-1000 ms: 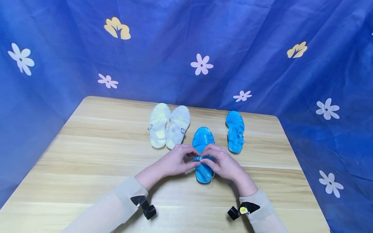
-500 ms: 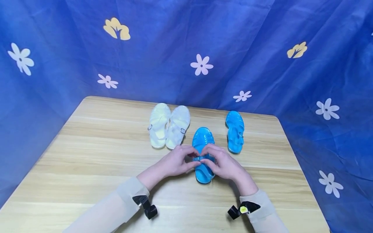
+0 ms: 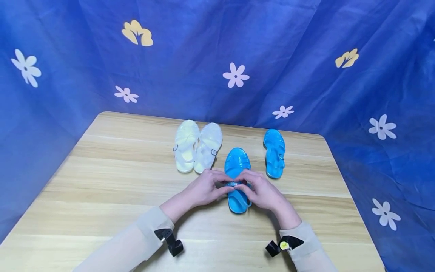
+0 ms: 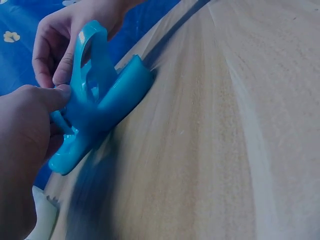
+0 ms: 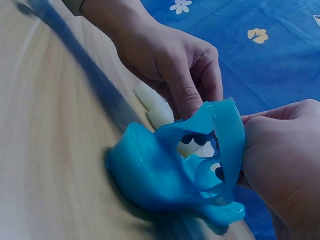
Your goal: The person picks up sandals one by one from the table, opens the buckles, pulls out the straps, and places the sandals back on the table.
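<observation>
Head view: nearer blue sandal (image 3: pixel 237 160) is lying on counter (image 3: pixel 102 170); left hand (image 3: pixel 208 187) and right hand (image 3: pixel 261 190) are pinching its strap (image 5: pixel 230 132). Strap adjustment, seemingly, is occupying both, probably next needing steady tension.

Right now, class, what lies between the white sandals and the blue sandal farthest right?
The head view shows the other blue sandal toe first, bare tabletop beside it, and left hand and right hand at the near end.

There are 4 sandals (image 3: pixel 237 160) (image 3: pixel 272 139) (image 3: pixel 187 132) (image 3: pixel 211 136), 2 hands (image 3: pixel 204 187) (image 3: pixel 263 190), 1 table (image 3: pixel 112 170).
</observation>
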`<state>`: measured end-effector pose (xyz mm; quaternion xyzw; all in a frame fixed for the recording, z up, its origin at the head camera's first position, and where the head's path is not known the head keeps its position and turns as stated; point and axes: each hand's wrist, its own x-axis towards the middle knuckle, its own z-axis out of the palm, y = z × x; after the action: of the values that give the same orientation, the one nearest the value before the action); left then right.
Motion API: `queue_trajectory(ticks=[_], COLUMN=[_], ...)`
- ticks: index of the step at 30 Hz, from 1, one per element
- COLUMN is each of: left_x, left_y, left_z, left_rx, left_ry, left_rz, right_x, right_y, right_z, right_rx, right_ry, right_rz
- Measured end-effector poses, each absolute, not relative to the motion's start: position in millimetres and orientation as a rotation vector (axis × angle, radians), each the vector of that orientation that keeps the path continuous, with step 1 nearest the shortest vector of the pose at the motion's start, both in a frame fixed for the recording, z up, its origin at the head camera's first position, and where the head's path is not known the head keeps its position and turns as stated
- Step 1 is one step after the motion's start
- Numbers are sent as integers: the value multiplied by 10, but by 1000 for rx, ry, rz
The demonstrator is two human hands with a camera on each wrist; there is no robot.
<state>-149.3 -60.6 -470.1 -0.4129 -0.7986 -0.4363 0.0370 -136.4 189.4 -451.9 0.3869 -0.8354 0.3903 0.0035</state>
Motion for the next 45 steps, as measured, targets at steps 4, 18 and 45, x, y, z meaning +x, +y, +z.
queue_trajectory(ticks=[4, 18, 45], left_x=[-1482, -1469, -1464], left_y=[-604, -623, -584], left_z=[-4718, -4723, -4718], left_rx=[-1273, -1211, -1203], left_ry=[-2434, -2455, -2451], left_rz=[-1341, -1349, -1381], right_x=[-1347, -1352, -1365], right_y=[1900, 2006, 1958], right_z=[-4577, -4630, -4640], right_rx=[1191, 1126, 1132], right_ry=[-2609, -2578, -2571], right_rz=[1250, 1264, 1337])
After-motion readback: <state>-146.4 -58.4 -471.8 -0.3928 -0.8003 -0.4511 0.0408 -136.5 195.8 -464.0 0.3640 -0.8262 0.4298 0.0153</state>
